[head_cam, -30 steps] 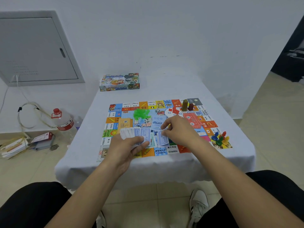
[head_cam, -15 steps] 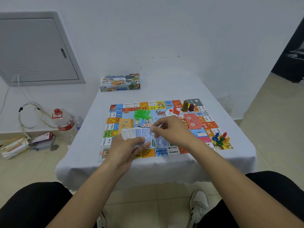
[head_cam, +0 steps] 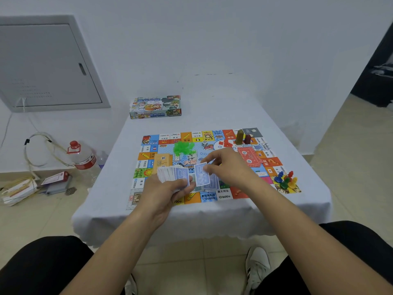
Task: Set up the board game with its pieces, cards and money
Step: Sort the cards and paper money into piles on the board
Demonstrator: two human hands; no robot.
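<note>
On the floor at the far left lay a heap of papers (head_cam: 18, 189) and a small red-edged booklet (head_cam: 55, 178). Beside them a clear plastic jug (head_cam: 81, 155) with a red cap and red label stood against the wall, its print too small for me to read. The game box (head_cam: 155, 107) sat at the back left of the white-clothed table (head_cam: 223, 107), and I could make out Chinese characters on its side.

The game board (head_cam: 153, 143) lay flat in front of me. Its near edge squares read "2200", "2000" and "1600", and its centre showed the large characters "大富". An orange card deck (head_cam: 163, 161) rested on the left part of the board, with a cluster of green plastic pieces (head_cam: 182, 148) just beyond it and a white die (head_cam: 204, 143) near those.

My left hand (head_cam: 163, 193) gripped a fanned stack of blue play money (head_cam: 172, 173), thumb curled over the top note, which read "2000". My right hand (head_cam: 228, 168) pinched a single blue note (head_cam: 202, 174) between thumb and fingers, just beside the fan. More blue notes (head_cam: 213, 185) seemed to lie on the board beneath it, though my hand partly hid them.

Farther right lay a red card deck (head_cam: 247, 156), with two tall tokens (head_cam: 243, 137), one mustard and one dark red, upright behind it. A huddle of blue, red, green and yellow pawns (head_cam: 286, 179) stood at the board's near right corner.
</note>
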